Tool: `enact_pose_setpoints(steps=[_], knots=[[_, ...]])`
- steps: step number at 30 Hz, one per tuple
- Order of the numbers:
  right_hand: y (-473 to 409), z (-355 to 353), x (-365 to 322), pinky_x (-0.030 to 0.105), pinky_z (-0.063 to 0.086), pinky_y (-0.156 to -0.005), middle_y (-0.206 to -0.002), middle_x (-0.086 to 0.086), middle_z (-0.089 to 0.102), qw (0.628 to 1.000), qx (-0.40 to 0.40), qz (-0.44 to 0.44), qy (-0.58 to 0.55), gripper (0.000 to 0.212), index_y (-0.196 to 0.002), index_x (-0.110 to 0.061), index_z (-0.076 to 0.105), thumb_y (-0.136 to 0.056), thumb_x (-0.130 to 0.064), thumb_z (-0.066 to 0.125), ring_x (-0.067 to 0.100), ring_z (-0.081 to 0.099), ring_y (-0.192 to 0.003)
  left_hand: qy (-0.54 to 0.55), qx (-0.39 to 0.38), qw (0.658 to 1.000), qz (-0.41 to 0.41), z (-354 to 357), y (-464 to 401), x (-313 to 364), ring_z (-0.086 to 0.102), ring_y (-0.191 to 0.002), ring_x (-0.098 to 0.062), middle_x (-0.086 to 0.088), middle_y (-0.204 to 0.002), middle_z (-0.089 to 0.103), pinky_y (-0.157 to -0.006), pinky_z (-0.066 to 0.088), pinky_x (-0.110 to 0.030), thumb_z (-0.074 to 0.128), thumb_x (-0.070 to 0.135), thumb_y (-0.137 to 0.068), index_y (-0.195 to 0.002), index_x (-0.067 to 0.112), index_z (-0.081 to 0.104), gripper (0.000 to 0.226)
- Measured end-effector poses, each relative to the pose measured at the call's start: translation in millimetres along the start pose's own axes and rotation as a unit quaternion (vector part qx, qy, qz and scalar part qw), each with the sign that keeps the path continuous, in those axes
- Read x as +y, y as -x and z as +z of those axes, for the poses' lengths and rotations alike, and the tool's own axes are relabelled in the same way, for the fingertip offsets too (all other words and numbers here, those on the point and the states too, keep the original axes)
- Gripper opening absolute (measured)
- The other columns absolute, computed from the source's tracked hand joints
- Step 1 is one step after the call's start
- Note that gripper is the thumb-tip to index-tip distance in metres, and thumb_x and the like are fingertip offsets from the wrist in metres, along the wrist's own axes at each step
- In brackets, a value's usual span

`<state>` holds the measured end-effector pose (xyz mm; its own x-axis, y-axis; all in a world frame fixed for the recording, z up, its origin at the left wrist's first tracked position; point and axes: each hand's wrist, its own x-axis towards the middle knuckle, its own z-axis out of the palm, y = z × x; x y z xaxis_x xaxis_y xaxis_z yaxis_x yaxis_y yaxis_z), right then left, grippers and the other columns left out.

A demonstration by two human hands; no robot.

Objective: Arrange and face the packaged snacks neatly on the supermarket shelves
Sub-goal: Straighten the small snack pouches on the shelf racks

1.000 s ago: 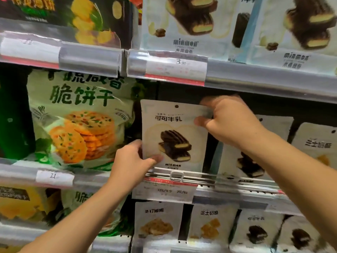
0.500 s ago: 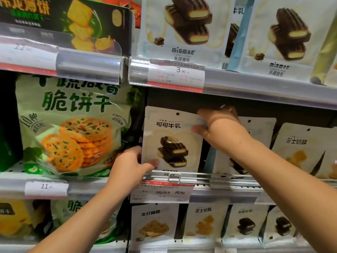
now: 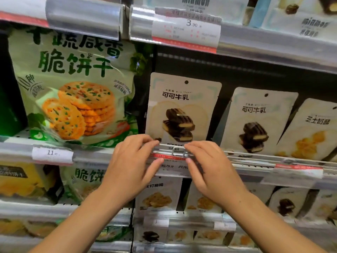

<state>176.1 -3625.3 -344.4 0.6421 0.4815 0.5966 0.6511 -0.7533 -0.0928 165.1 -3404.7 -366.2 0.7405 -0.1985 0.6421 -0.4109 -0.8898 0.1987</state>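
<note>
Glossy film on the cocoa pouch [image 3: 182, 110] looks light, floppy, slippery — I'd pinch its side edges. Left hand [image 3: 135, 167] and right hand [image 3: 207, 170], fingers loosely extended, touch the shelf rail [image 3: 255, 154], holding nothing.

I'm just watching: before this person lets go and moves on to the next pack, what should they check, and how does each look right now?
1. Front cocoa milk pouch upright, label facing out: ok.
2. Pouch base seated behind the white wire rail: ok.
3. Second cocoa milk pouch lined up with it: not ok, it leans and sits further back.
4. Sale price tag readable: not ok, left hand and right hand cover part of it.
5. Tag clipped on securely: cannot tell.
</note>
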Motion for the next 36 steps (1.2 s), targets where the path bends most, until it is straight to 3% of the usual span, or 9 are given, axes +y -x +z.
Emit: enact_pose_setpoints(steps=[4,12,16,18,20,24,28,31,36], knots=[[8,16,-2,0.034,0.04,-0.103,-0.124,0.004,0.058,0.998,0.008,0.051,-0.024,0.046,-0.132,-0.007,0.055,-0.089,-0.022,0.059,0.018,0.049,-0.117,-0.018,0.045,0.999,0.023,8,3,-5,0.06,-0.104,-0.034,-0.011,-0.114,0.065,-0.086,0.043,-0.046,0.072,0.014,-0.083,-0.118,0.007,0.068,0.036],[12,37,-7,0.031,0.032,-0.101,-0.125,0.009,0.052,0.996,0.057,0.069,0.021,0.052,-0.133,-0.007,0.054,-0.083,-0.018,0.064,0.024,0.045,-0.117,0.069,0.121,0.989,0.051,50,73,-4,0.05,-0.12,-0.026,-0.009,-0.128,0.051,-0.102,0.037,-0.036,0.06,0.017,-0.089,-0.126,0.012,0.053,0.038],[12,47,-5,0.033,0.032,-0.103,-0.125,0.01,0.052,0.994,0.084,0.07,0.029,0.055,-0.132,-0.006,0.054,-0.08,-0.017,0.067,0.025,0.045,-0.117,0.323,0.032,0.907,-0.268,88,117,5,0.058,-0.095,0.0,0.01,-0.112,0.053,-0.078,0.044,-0.007,0.063,0.012,-0.092,-0.113,0.041,0.05,0.038],[12,52,-3,0.034,0.032,-0.103,-0.124,0.012,0.053,0.992,0.099,0.066,0.034,0.057,-0.132,-0.005,0.055,-0.078,-0.018,0.069,0.027,0.046,-0.116,0.376,0.002,0.815,-0.441,106,116,-2,0.061,-0.079,-0.001,0.004,-0.095,0.061,-0.067,0.046,-0.01,0.065,0.014,-0.091,-0.12,0.033,0.048,0.039],[13,56,-1,0.034,0.032,-0.104,-0.123,0.013,0.054,0.991,0.112,0.057,0.04,0.059,-0.131,-0.004,0.055,-0.077,-0.02,0.07,0.028,0.046,-0.116,0.389,-0.036,0.785,-0.481,120,111,-9,0.06,-0.063,-0.004,0.003,-0.07,0.065,-0.061,0.047,-0.018,0.065,0.02,-0.092,-0.134,0.029,0.039,0.05],[12,60,2,0.032,0.03,-0.105,-0.124,0.009,0.047,0.99,0.126,0.042,0.042,0.062,-0.132,-0.003,0.054,-0.075,-0.021,0.072,0.028,0.045,-0.116,0.36,-0.05,0.806,-0.467,131,93,-20,0.059,-0.059,-0.013,0.002,-0.065,0.061,-0.059,0.049,-0.029,0.069,0.015,-0.086,-0.134,0.028,0.044,0.055],[12,61,4,0.032,0.029,-0.107,-0.124,0.008,0.047,0.99,0.128,0.042,0.037,0.064,-0.131,-0.004,0.054,-0.073,-0.022,0.073,0.028,0.045,-0.116,0.318,-0.071,0.821,-0.469,140,86,-28,0.055,-0.061,-0.023,-0.01,-0.067,0.062,-0.071,0.056,-0.047,0.068,0.015,-0.085,-0.099,0.026,0.058,0.02],[12,61,6,0.038,0.034,-0.105,-0.125,0.009,0.047,0.991,0.126,0.036,0.036,0.064,-0.132,-0.004,0.054,-0.073,-0.022,0.074,0.029,0.045,-0.117,0.305,-0.069,0.823,-0.474,144,89,-31,0.058,-0.052,-0.018,-0.001,-0.052,0.06,-0.054,0.05,-0.033,0.069,0.018,-0.086,-0.126,0.02,0.055,0.043],[12,63,7,0.042,0.037,-0.104,-0.125,0.008,0.045,0.99,0.133,0.029,0.031,0.065,-0.131,-0.003,0.053,-0.073,-0.022,0.074,0.03,0.045,-0.118,0.34,-0.098,0.808,-0.472,145,92,-37,0.071,-0.062,-0.027,-0.004,-0.073,0.073,-0.055,0.057,-0.043,0.067,0.013,-0.086,-0.122,0.022,0.056,0.039]])
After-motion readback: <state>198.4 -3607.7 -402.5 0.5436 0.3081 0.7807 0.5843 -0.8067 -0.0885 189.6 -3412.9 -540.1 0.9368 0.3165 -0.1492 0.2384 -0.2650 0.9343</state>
